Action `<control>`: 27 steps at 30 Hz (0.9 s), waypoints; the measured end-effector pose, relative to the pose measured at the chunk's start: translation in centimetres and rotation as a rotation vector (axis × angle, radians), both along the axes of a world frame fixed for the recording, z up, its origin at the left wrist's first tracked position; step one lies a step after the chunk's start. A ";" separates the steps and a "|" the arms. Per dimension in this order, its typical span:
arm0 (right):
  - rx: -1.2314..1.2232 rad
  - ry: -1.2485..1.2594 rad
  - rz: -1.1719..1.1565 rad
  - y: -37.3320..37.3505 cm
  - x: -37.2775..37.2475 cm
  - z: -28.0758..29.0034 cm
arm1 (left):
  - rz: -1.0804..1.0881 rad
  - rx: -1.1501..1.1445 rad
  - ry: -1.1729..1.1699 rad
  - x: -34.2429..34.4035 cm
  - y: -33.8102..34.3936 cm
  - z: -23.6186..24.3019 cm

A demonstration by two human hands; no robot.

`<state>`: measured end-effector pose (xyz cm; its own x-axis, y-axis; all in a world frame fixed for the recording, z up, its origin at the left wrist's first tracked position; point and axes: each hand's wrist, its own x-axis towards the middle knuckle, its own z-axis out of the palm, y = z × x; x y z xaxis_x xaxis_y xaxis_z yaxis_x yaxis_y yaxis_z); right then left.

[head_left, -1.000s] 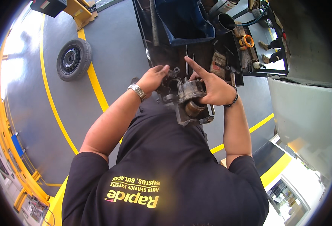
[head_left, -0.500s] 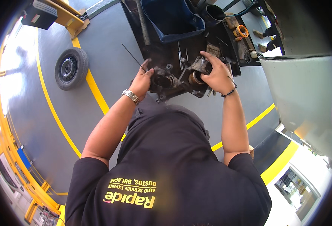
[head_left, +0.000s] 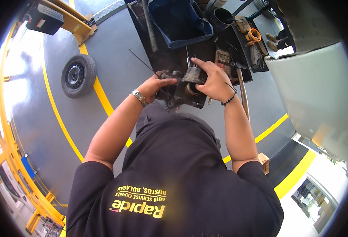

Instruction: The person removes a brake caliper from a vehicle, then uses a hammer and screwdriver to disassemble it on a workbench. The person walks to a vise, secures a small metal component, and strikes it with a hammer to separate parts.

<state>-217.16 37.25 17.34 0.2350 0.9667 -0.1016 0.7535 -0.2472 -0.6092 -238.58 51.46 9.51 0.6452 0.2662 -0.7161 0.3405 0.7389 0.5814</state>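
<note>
Right now, your left hand (head_left: 157, 83) grasps a dark metal casting (head_left: 167, 91) and your right hand (head_left: 215, 81) clutches the brake caliper (head_left: 193, 75), both at the workbench (head_left: 166, 57)'s near edge; a grimy surface could let either slip and drop toward your legs; twisting them together might pinch fingertips; the thin rod (head_left: 144, 62) could snag.

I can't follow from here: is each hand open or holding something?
Left hand: holding a dark metal part, thumb on top.
Right hand: holding a greyish metal part.
</note>
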 end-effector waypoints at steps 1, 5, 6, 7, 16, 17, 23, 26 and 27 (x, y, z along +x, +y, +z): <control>0.006 -0.009 0.035 0.4 -0.1 0.0 | -0.010 0.023 0.002 -0.1 0.1 -0.1; -0.020 0.062 0.013 1.7 -1.4 -0.9 | -0.018 -0.035 -0.124 -0.9 0.7 -0.4; -0.011 0.068 0.003 2.0 -1.8 -1.2 | -0.011 -0.057 -0.146 -1.2 0.8 -0.5; -0.009 0.073 -0.005 2.4 -2.2 -1.6 | -0.020 -0.091 -0.178 -1.4 0.9 -0.5; 0.089 0.136 0.060 4.0 -2.6 -2.4 | -0.232 -0.082 -0.238 -2.6 1.7 -0.7; 0.118 0.136 0.073 4.5 -2.8 -2.3 | -0.228 -0.043 -0.136 -2.7 1.8 -1.0; 0.122 0.098 0.161 6.7 -4.2 -1.5 | -0.021 -0.147 -0.087 -3.1 1.6 -2.8; 0.004 0.015 0.203 7.7 -4.6 -0.9 | -0.004 -0.204 -0.235 -3.6 1.5 -3.4; -0.056 -0.026 0.211 8.0 -4.7 -0.6 | 0.002 -0.227 -0.262 -3.8 1.5 -3.5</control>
<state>-221.83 45.29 16.73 0.0313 0.9877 -0.1530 0.8073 -0.1153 -0.5788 -242.38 52.98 6.04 0.8150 0.1200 -0.5669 0.1999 0.8601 0.4694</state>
